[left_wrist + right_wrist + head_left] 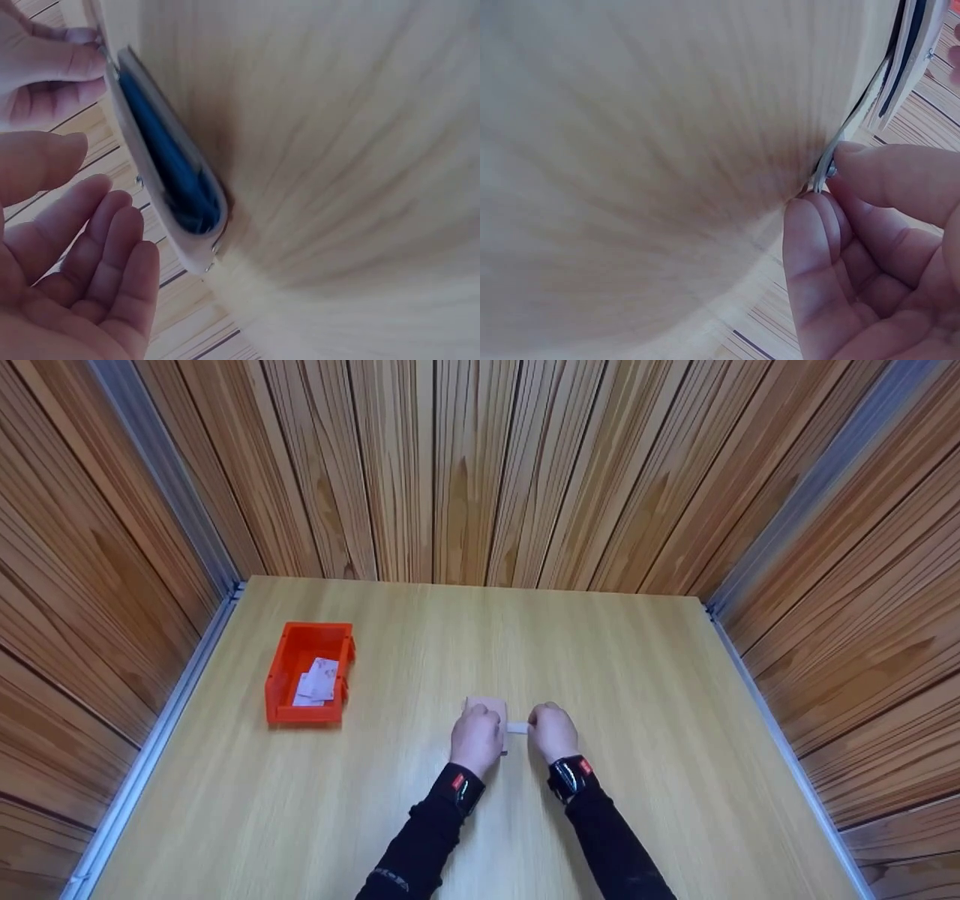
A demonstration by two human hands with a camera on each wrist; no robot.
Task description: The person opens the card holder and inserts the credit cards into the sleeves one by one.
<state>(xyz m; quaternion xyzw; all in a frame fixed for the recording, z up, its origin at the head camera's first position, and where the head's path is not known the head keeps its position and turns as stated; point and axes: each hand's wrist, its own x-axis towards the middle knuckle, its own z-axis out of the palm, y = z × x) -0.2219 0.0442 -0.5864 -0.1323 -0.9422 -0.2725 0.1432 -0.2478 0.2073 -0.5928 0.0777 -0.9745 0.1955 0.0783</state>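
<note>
A pale pink wallet [487, 704] with a narrow strap [517, 727] lies on the table, partly hidden by my left hand [478, 739]. Seen edge-on in the left wrist view, the wallet has a blue inside [166, 159]. The fingers of that hand are relaxed and loosely bent beside the wallet, with a gap between thumb and fingertips. To its right, my right hand [553, 733] pinches the strap's end. The right wrist view shows the strap [827, 161] between thumb and fingers, with a small metal stud [831, 172] at the thumb.
An orange-red bin [304, 715] stands on the left of the wooden table [637, 675]. Inside it lie a few whitish printed papers or cards [322, 679]. Wood-panelled walls [472, 472] and metal edge rails [787, 750] border the table.
</note>
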